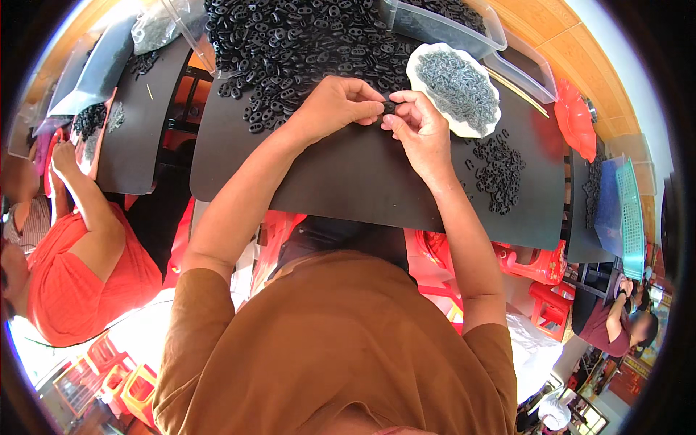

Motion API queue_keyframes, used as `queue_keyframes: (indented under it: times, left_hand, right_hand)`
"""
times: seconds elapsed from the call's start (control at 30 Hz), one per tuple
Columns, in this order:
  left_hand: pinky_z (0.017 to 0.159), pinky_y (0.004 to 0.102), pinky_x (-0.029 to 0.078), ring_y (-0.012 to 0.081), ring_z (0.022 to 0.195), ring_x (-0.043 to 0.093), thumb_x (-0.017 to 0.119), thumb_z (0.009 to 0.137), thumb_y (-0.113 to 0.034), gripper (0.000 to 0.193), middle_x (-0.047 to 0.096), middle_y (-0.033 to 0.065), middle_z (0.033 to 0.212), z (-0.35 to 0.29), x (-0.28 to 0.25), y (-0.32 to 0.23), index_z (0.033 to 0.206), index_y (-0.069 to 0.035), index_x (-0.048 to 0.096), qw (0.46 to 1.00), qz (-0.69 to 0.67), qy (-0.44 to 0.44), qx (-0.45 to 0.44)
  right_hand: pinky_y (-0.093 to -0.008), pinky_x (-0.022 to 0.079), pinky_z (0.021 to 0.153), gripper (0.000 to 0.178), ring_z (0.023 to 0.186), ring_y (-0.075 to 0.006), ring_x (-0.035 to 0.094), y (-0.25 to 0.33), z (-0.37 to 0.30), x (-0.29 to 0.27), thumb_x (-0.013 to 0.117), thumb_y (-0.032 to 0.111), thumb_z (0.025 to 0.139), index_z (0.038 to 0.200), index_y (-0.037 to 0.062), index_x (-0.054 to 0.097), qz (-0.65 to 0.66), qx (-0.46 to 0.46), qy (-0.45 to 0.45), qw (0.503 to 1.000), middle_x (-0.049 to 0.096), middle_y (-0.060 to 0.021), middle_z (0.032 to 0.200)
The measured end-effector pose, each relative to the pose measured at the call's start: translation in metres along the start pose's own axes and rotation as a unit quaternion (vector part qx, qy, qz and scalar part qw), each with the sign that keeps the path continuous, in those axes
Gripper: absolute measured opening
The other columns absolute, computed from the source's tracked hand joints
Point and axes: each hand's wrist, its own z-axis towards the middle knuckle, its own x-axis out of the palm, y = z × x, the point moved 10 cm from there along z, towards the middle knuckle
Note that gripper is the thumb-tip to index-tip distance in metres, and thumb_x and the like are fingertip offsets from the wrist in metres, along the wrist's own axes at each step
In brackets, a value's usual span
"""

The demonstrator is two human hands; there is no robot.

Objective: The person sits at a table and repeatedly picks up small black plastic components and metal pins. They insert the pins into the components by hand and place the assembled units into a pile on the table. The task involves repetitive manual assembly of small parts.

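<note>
Over the dark table (341, 181), my left hand (338, 109) and my right hand (420, 129) meet with fingertips pinched. Between them is a small black plastic piece (389, 108), mostly covered by the fingers. It resembles the oval black pieces with holes in the large heap (304, 51) just beyond my hands. To the right of my right hand stands a white scalloped dish (415, 64) full of small dark, glossy parts (455, 87). A smaller pile of black U-shaped pieces (500, 170) lies on the table's right side.
Clear plastic bins (442, 32) stand at the back, with thin sticks (518, 93) beside the dish. A red scalloped dish (575, 119) and a teal basket (629, 217) are at the right. People in red (94, 268) and maroon (605, 322) sit at neighbouring tables. Red stools (551, 308) stand around.
</note>
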Motion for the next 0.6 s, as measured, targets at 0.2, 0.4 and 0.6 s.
queue_keyframes:
  times: [0.2,0.4,0.6]
  left_hand:
    - [0.066,0.0211,0.048,0.0067,0.069,0.058,0.069,0.084,-0.012,0.016,0.065,0.0025,0.075,0.0,-0.002,-0.001,0.095,0.0,0.068,0.999,0.034,-0.002,0.007]
    - [0.066,0.0205,0.047,0.0065,0.069,0.058,0.068,0.086,-0.013,0.014,0.064,0.0017,0.075,0.0,0.001,-0.005,0.093,-0.001,0.069,0.999,0.041,0.01,0.026]
    - [0.068,0.0207,0.05,0.007,0.071,0.061,0.068,0.089,-0.02,0.019,0.066,0.0025,0.079,0.0,-0.001,0.004,0.095,-0.002,0.069,1.0,-0.01,0.008,-0.002]
  right_hand:
    - [-0.0224,0.052,0.063,0.019,0.071,-0.0111,0.067,0.003,0.001,-0.004,0.066,-0.003,0.083,0.101,-0.0001,0.062,-0.015,-0.026,-0.011,0.999,0.065,-0.0055,0.081]
    - [-0.0218,0.051,0.061,0.019,0.07,-0.0108,0.066,-0.003,0.001,-0.002,0.066,-0.002,0.084,0.103,0.0,0.061,0.017,-0.002,-0.001,1.0,0.066,-0.0048,0.083]
    - [-0.0212,0.049,0.06,0.021,0.071,-0.0106,0.065,-0.006,0.0,0.002,0.066,0.001,0.086,0.106,0.0017,0.059,0.075,0.023,0.015,0.997,0.065,-0.0042,0.083]
